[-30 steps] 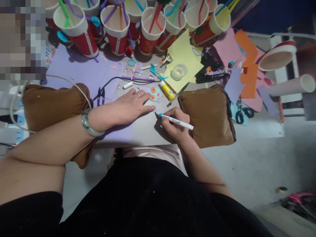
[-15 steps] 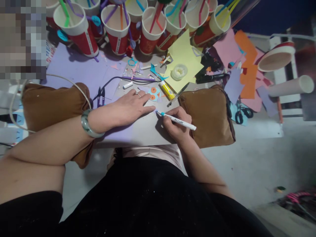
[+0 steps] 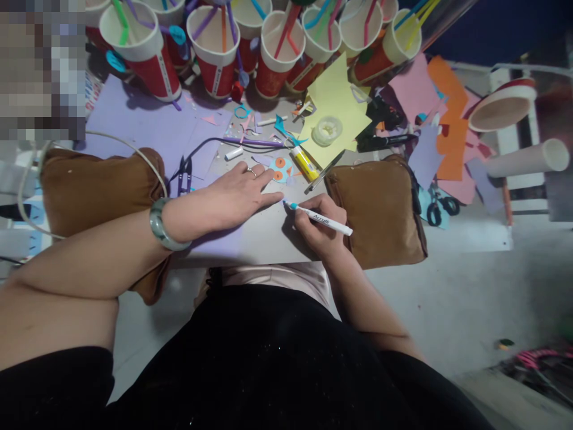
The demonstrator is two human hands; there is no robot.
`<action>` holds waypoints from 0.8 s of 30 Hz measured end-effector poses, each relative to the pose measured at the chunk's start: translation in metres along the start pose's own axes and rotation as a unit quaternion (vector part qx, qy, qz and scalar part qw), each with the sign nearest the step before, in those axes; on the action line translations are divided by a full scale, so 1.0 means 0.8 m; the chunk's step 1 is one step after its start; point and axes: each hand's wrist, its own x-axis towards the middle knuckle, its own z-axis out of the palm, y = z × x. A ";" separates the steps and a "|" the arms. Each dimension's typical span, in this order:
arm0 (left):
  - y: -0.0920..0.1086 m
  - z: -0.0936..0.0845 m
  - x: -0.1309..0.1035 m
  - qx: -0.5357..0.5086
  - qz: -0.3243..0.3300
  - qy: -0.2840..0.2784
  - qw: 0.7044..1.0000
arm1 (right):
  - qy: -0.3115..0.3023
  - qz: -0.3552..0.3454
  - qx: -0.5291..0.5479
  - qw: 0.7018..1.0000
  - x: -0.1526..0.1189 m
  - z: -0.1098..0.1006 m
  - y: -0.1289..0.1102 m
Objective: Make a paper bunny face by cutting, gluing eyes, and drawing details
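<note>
My left hand [image 3: 235,196] lies flat on the table, palm down, with a ring on one finger and its index finger stretched to the right. By that fingertip shows a tiny purple spot, too small to make out. In my right hand [image 3: 326,237] is a white acrylic marker [image 3: 332,223] with a blue-green collar, its tip just beside the left index fingertip. Just beyond the left fingers lies a light blue paper cut-out [image 3: 285,169] with orange circles, partly covered by the hand. A yellow glue stick [image 3: 305,164] and tweezers [image 3: 326,171] lie to its right.
Red and white paper cups [image 3: 215,74] holding coloured straws line the back. Brown cushions [image 3: 378,215] flank the work spot. Yellow paper [image 3: 329,98] carries a small clear dish [image 3: 326,131]. Purple snips [image 3: 184,178], a white cable [image 3: 147,162], coloured paper and black-handled scissors [image 3: 434,214] lie about.
The marker's rear end has dipped slightly to the left, with its tip staying by the left fingertip. My left hand keeps its place; the whole view has shifted a little.
</note>
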 end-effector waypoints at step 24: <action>0.006 -0.001 -0.001 0.049 -0.003 -0.011 0.999 | -0.013 -0.016 0.000 1.000 -0.001 -0.002 -0.001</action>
